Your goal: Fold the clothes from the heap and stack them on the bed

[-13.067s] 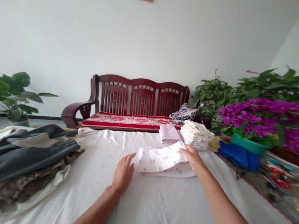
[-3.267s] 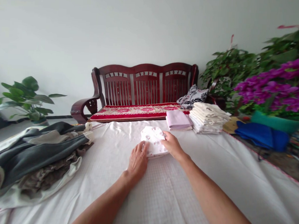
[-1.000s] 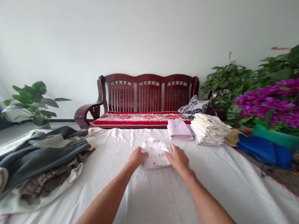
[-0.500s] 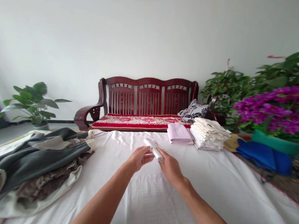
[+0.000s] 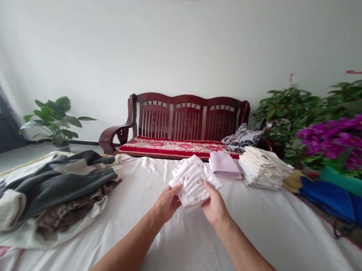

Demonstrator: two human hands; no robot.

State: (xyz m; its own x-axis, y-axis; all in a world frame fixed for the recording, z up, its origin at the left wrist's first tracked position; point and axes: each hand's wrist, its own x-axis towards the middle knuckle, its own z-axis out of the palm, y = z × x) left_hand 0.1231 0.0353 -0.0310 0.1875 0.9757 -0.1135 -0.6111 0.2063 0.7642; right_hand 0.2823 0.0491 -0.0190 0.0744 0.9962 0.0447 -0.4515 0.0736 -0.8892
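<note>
A small folded white cloth with pink flowers (image 5: pixel 192 179) is held up above the white sheet (image 5: pixel 181 244), tilted toward me. My left hand (image 5: pixel 167 201) grips its lower left edge, fingers closed on it. My right hand (image 5: pixel 214 204) pinches its lower right edge. Behind it lie a folded lilac cloth (image 5: pixel 224 165) and a stack of folded cream cloths (image 5: pixel 266 167).
A heap of grey, brown and white unfolded laundry (image 5: pixel 50 189) lies at the left. A dark red wooden bench (image 5: pixel 184 127) with a patterned pillow (image 5: pixel 240 137) stands beyond. Potted plants with purple flowers (image 5: pixel 341 140) and a blue cloth (image 5: pixel 332 198) line the right side.
The floral cloth went from a long strip to a small folded packet. In the last second both hands lifted it off the sheet and turned its face toward me.
</note>
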